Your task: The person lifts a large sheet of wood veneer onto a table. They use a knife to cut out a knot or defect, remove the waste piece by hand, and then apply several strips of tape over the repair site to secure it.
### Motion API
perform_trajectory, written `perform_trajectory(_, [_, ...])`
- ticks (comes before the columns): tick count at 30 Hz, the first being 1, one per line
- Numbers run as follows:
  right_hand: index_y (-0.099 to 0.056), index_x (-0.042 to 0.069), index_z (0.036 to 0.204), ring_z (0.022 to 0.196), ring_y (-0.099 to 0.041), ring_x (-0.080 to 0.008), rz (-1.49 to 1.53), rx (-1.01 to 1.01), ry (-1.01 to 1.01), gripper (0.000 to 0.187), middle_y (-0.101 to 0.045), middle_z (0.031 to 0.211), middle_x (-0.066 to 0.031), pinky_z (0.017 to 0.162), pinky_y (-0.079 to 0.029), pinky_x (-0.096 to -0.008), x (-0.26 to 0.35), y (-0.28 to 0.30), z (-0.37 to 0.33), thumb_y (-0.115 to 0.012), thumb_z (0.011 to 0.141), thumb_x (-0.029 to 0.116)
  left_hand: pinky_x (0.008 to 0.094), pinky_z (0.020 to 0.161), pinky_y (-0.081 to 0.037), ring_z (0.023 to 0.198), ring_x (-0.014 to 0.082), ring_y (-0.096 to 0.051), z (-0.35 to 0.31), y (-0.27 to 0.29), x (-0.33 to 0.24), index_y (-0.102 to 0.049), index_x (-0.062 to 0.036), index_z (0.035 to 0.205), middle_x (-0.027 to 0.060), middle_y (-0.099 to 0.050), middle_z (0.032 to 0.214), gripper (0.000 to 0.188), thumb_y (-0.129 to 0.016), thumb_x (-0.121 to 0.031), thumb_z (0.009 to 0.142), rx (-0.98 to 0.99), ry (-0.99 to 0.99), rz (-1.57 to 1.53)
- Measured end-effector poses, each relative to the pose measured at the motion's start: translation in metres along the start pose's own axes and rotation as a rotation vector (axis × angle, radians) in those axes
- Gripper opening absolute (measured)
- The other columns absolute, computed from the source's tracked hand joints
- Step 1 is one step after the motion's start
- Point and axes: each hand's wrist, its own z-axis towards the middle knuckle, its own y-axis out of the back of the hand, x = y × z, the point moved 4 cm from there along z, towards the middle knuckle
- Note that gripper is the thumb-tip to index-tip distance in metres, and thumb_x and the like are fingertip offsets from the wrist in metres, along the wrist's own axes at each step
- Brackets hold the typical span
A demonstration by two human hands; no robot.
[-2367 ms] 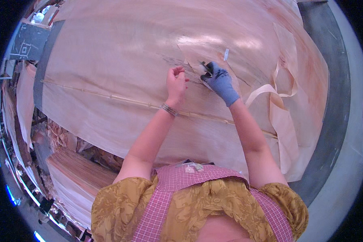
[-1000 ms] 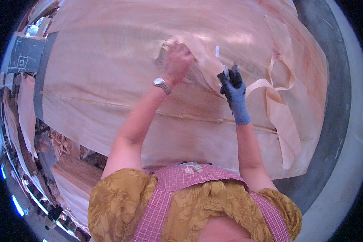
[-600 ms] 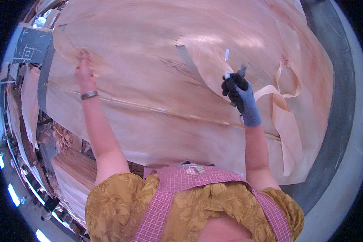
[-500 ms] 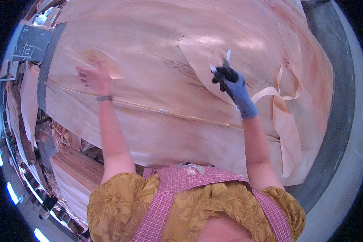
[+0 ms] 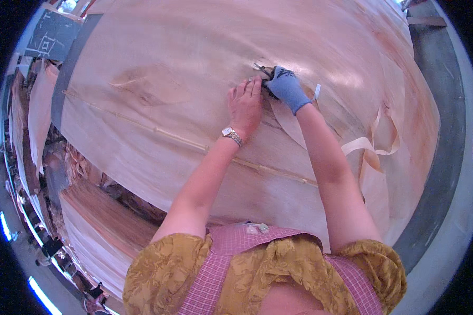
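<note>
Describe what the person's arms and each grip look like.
The left grip is bare, with a silver-toned wristwatch; the right grip wears a blue glove with dark markings. Both forearms are bare below short, mustard patterned sleeves.

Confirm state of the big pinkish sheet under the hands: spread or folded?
Spread: the pinkish sheet lies open beneath the left hand and gloved right hand, extending past both.

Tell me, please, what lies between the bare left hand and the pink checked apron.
In the head view, a long, thin, tan stick lies between them, across the broad pinkish wood sheet.
</note>
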Motion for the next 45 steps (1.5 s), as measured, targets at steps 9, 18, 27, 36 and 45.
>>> perform_trajectory(9, [-0.067,0.0,0.086,0.077,-0.069,-0.0317,0.454,0.038,0.043,0.029,-0.07,0.083,-0.0212,0.068,-0.055,-0.0424,-0.042,-0.001,-0.031,-0.065,0.081,0.028,0.0541,0.101,-0.032,0.118,0.0277,-0.052,0.003,-0.004,-0.008,-0.056,-0.0247,0.134,0.0081,-0.058,0.129,0.048,-0.063,-0.028,0.086,0.045,-0.093,0.123])
perform_trajectory(18, [-0.066,0.007,0.089,0.06,-0.056,-0.0061,1.007,0.151,-0.028,0.014,-0.066,0.073,0.0002,0.048,-0.039,-0.0217,-0.033,0.008,-0.115,-0.064,0.09,0.021,0.0482,0.097,-0.038,0.114,0.0282,-0.052,0.011,0.016,0.022,-0.057,-0.011,0.13,0.0093,-0.057,0.127,0.042,-0.058,-0.018,0.088,0.019,0.08,-0.263])
perform_trajectory(27, [-0.05,0.003,0.107,0.092,-0.066,-0.0424,0.133,-0.08,-0.035,0.05,-0.067,0.094,-0.026,0.078,-0.053,-0.0467,-0.046,-0.035,-0.106,-0.069,0.083,0.042,0.0465,0.112,-0.028,0.138,0.0276,-0.038,-0.074,0.022,-0.046,-0.052,-0.0049,0.135,0.0108,-0.046,0.146,0.052,-0.062,-0.023,0.087,0.185,-0.118,-0.081])
perform_trajectory(36, [-0.061,0.008,0.105,0.087,-0.066,-0.0353,0.279,-0.745,-0.144,0.017,-0.066,0.096,-0.0158,0.073,-0.052,-0.0433,-0.106,0.043,-0.282,-0.062,0.092,0.019,0.0506,0.113,-0.026,0.141,0.0298,-0.033,-0.081,-0.003,-0.043,-0.042,-0.0089,0.144,0.0084,-0.039,0.151,0.062,-0.059,-0.033,0.089,0.26,-0.175,0.057])
perform_trajectory(45, [-0.057,0.006,0.119,0.105,-0.06,-0.0358,-0.085,-0.25,-0.636,0.06,-0.06,0.118,-0.0205,0.084,-0.051,-0.0462,-0.38,0.036,-0.421,-0.075,0.077,0.044,0.0486,0.113,-0.026,0.139,0.0302,-0.035,-0.06,-0.016,-0.051,-0.046,-0.0093,0.142,0.0085,-0.044,0.148,0.057,-0.055,-0.033,0.091,0.201,-0.282,0.17])
